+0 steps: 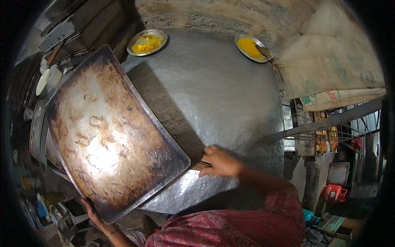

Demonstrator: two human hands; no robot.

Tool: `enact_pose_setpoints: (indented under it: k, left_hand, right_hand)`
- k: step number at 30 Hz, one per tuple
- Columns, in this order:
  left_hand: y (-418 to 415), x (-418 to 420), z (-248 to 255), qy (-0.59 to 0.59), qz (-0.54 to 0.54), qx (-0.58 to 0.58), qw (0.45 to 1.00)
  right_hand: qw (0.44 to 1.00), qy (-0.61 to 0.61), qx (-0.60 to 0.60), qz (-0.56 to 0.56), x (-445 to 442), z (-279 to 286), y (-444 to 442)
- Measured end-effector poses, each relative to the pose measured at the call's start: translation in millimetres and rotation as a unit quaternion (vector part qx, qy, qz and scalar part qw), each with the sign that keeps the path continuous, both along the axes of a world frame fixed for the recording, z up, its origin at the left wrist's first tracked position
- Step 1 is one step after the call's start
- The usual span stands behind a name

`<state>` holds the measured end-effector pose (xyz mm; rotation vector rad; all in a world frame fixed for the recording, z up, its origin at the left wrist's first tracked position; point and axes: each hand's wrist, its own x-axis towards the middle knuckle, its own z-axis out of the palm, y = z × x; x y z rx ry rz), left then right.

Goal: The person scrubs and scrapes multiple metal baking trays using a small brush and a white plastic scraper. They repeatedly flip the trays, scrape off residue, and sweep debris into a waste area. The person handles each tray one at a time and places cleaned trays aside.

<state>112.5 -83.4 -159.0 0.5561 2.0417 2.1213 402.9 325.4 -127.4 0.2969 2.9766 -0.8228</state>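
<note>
A large, scorched metal baking tray (101, 123) is held tilted on the left, its browned and scratched face catching a bright glare. My left hand (92, 213) grips the tray's near left corner edge. My right hand (220, 162) is closed around a brown, wooden-looking tool (200, 165) by the tray's lower right corner. Most of that tool is hidden by the fingers and the tray, so its kind cannot be told. Beneath both is a wide metal-topped table (228, 89), on which the tray casts a dark shadow.
A metal plate with yellow paste (148, 43) sits at the table's far left. Another plate of yellow paste (248, 46) holds a brown brush-like tool (264, 52). Sacking (333, 61) hangs at right above a metal bar (327, 120). A red gas cylinder (334, 193) stands lower right.
</note>
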Motion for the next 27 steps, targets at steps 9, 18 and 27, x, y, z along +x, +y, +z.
enact_pose_setpoints:
  k: [9,18,27]
  left_hand:
    - [-6.5,-8.6,-0.9,-0.046,0.058,-0.031,0.997]
    - [40.3,15.9,42.7,-0.188,0.167,0.036,0.967]
    - [-20.3,-11.6,1.7,-0.083,0.041,-0.024,0.995]
  right_hand:
    - [0.481,0.496,-0.413,-0.593,7.5,-8.9,354.8]
    - [0.495,0.496,-0.276,-0.658,-15.6,-6.6,412.9]
    - [0.628,0.407,-0.420,-0.513,-149.4,21.4,336.8]
